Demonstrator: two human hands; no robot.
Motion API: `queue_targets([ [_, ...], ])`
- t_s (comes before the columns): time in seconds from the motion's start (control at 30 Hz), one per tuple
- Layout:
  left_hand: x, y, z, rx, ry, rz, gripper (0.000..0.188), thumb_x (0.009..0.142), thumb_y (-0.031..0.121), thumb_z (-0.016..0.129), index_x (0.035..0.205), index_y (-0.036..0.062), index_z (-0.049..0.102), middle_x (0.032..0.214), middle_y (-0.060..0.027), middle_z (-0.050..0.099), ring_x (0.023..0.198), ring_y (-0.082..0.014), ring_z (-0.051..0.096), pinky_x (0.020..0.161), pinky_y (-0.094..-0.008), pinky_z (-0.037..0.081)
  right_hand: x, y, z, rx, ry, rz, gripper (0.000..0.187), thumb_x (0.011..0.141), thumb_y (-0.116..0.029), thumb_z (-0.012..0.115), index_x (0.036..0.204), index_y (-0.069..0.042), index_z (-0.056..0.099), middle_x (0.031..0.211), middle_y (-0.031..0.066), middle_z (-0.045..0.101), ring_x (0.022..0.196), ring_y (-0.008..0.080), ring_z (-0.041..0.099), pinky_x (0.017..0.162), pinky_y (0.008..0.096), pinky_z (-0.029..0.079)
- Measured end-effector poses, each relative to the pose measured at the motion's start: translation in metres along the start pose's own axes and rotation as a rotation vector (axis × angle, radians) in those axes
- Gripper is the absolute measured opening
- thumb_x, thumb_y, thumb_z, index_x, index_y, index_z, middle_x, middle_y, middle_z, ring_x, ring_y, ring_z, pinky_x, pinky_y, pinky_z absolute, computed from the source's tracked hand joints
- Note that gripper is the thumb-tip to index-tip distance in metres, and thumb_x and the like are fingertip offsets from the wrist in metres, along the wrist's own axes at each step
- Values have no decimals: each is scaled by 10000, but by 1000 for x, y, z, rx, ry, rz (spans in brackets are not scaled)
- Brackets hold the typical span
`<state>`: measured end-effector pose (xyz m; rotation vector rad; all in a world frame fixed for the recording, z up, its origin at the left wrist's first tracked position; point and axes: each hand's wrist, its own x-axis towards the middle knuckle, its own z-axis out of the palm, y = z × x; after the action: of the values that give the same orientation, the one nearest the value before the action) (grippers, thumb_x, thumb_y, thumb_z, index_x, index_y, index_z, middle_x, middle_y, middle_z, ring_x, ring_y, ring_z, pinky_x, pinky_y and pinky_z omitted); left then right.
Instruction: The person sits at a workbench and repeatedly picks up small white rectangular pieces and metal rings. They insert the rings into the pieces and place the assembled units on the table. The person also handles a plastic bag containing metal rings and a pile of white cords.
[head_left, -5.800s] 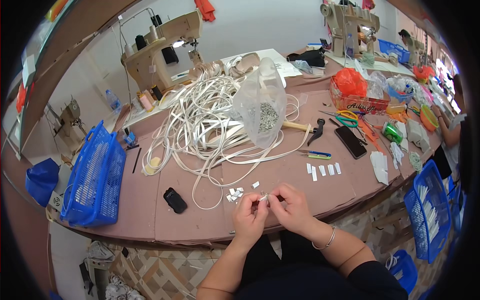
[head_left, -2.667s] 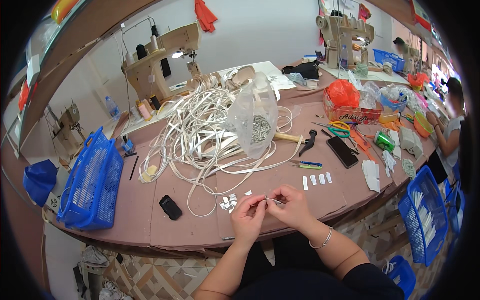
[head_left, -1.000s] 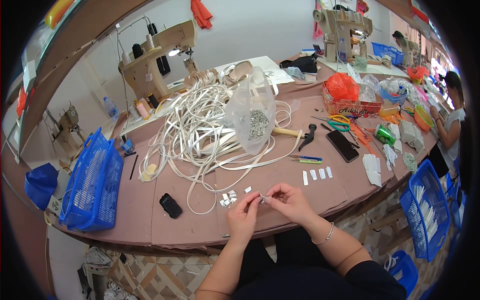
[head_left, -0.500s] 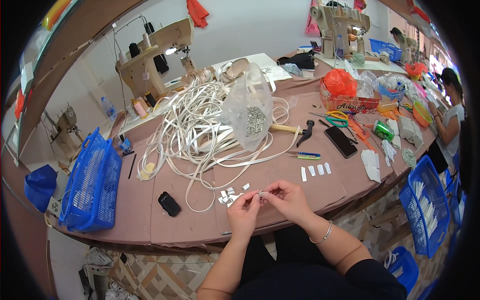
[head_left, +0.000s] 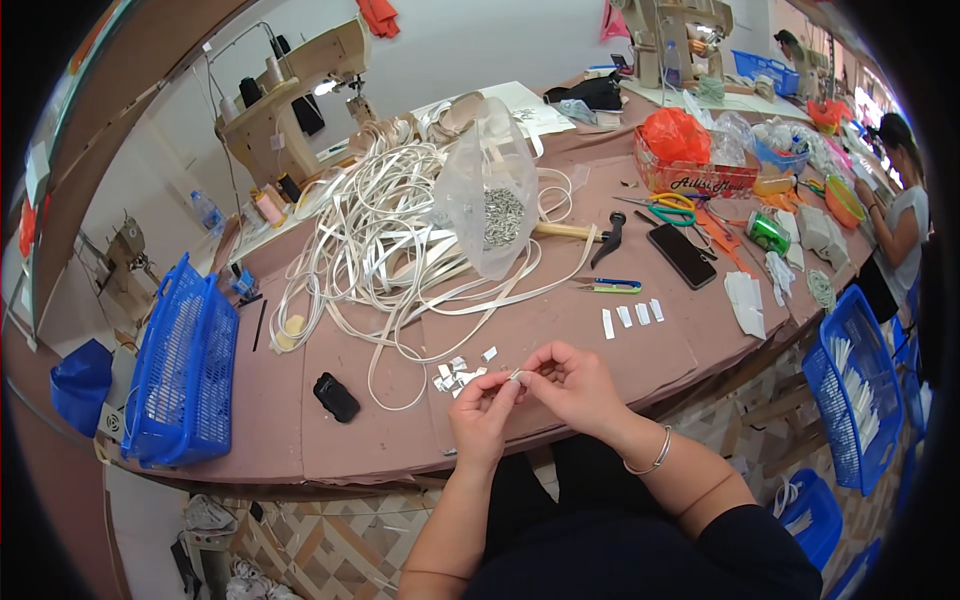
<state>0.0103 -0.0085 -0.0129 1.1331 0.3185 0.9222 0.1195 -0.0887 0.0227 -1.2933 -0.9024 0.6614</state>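
Observation:
Close together over the near edge of the table, my left hand [head_left: 482, 415] and my right hand [head_left: 575, 390] are both closed in a pinch. Their fingertips meet on a small whitish piece [head_left: 515, 376], mostly covered by the fingers. Just left of them lies a loose pile of short white strip pieces [head_left: 462, 377], some with a shiny look. Farther right, several flat white strips [head_left: 625, 316] rest in a row. Behind the hands, a clear plastic bag [head_left: 485, 220] holds many small silvery metal parts [head_left: 503, 218].
A large tangle of white straps [head_left: 390, 240] covers the table's middle. Around it are a hammer [head_left: 608, 240], thread snips [head_left: 612, 286], a phone [head_left: 682, 254] and a black case [head_left: 336, 398]. Blue baskets [head_left: 185, 375] stand at both sides. A co-worker [head_left: 897, 215] sits far right.
The view has tilted a little. My hands stay together, and the small piece between the fingertips appears turned slightly.

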Motion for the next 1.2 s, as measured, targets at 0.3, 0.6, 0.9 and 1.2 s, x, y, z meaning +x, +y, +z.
queue_targets([
  [0.3, -3, 1, -3, -131, 33, -24, 99, 819, -2, 568, 915, -28, 563, 823, -87, 605, 698, -127, 568, 641, -226, 466, 0, -5, 3, 111, -45, 30, 59, 799, 12, 578, 829, 46, 539, 755, 85, 605, 686, 119, 615, 621, 216, 504],
  [0.6, -7, 4, 5, -95, 77, -22, 95, 827, 17, 555, 918, -4, 538, 791, -53, 582, 660, -92, 538, 625, -203, 455, -6, -6, 9, 18, 57, -55, 85, 751, -30, 629, 773, 29, 573, 769, 86, 584, 655, 117, 605, 589, 224, 502],
  [0.9, -5, 5, 2, -146, 23, -77, 97, 824, 28, 561, 913, 3, 533, 804, -58, 584, 684, -102, 549, 634, -218, 461, -6, -12, 7, -57, 45, -71, 75, 755, -25, 620, 791, 23, 575, 768, 84, 574, 659, 123, 603, 593, 228, 500],
  [1.2, 2, 13, -7, -151, -91, -146, 79, 832, 20, 549, 907, 2, 531, 809, -61, 583, 687, -105, 544, 630, -220, 458, -8, -19, 8, -68, 37, -108, 89, 770, -24, 604, 840, 27, 582, 798, 99, 595, 715, 150, 613, 645, 256, 504],
])
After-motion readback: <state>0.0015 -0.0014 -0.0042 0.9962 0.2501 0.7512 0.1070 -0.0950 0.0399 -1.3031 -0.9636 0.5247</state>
